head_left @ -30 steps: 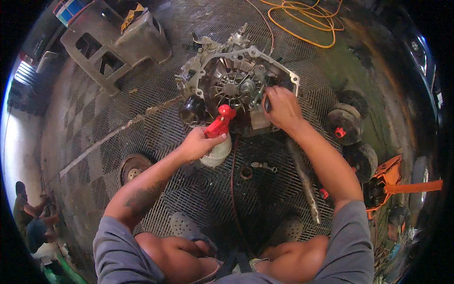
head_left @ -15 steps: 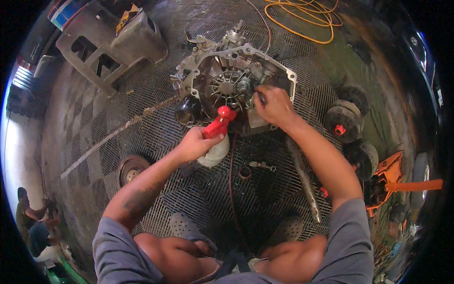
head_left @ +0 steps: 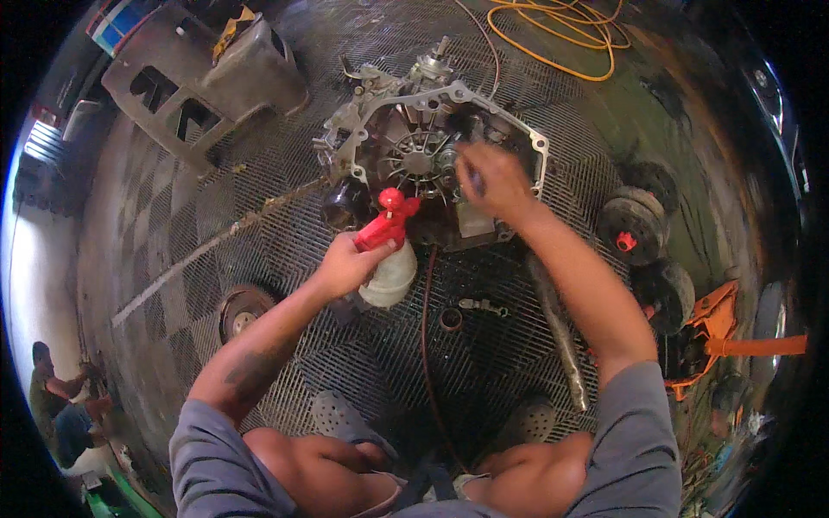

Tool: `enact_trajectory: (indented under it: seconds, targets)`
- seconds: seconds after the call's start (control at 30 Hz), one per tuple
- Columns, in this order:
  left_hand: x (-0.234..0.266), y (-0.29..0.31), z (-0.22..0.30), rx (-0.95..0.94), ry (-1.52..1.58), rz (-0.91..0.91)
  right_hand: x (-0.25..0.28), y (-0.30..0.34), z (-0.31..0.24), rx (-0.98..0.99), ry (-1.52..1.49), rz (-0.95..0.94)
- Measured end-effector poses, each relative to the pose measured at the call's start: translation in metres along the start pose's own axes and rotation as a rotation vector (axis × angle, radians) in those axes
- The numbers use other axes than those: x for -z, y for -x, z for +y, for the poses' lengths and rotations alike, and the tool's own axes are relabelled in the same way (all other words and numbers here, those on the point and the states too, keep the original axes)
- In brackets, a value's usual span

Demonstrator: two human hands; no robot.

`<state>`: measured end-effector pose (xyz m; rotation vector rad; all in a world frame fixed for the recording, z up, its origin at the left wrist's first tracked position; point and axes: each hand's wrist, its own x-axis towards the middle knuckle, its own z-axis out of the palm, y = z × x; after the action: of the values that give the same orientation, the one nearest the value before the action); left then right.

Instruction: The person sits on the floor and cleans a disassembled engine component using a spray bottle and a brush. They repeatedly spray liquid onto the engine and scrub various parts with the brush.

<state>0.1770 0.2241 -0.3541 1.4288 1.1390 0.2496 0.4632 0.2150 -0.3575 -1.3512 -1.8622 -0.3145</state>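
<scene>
My left hand (head_left: 350, 266) is wrapped round the red trigger head of a spray bottle (head_left: 386, 281) with a cloudy white body. The bottle stands upright just in front of a metal gearbox housing (head_left: 389, 102), whose ribbed open side faces up. Over the right part of that housing, my right hand (head_left: 499, 183) is closed and smeared by motion, beside the round shaft collar near the middle. A dark, slim thing shows in its fingers, too blurred to name. A black round cylinder (head_left: 345, 203) sits at the housing's left edge.
A metal bar (head_left: 566, 363) and a small ring (head_left: 451, 319) lie on the ribbed mat. A rusty disc (head_left: 244, 312) is beside my left forearm. Right stand black round weights (head_left: 635, 229) and an orange jack (head_left: 717, 332). A grey stool (head_left: 199, 86), yellow hose (head_left: 596, 76) and crouching person (head_left: 60, 397) are farther off.
The spray bottle and my left hand have shifted slightly left. My right hand has moved a little left and tilted over the housing, still closed.
</scene>
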Motion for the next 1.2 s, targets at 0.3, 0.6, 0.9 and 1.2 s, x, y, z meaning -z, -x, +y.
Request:
enact_trajectory:
  seconds: [0.3,0.6,0.9,1.2]
  targets:
    - [0.008,0.004,-0.013,0.031,0.05,0.055,-0.017,-0.029,-0.022,0.02,-0.245,-0.04]
    - [0.011,0.028,-0.025,-0.062,0.127,0.142,-0.049,-0.028,-0.023,0.081,-0.201,0.032]
    - [0.024,0.025,-0.036,-0.073,0.162,0.138,-0.036,-0.02,-0.035,-0.078,0.049,-0.112]
    - [0.027,0.021,-0.042,-0.072,0.147,0.156,-0.046,-0.026,-0.032,-0.138,-0.015,-0.033]
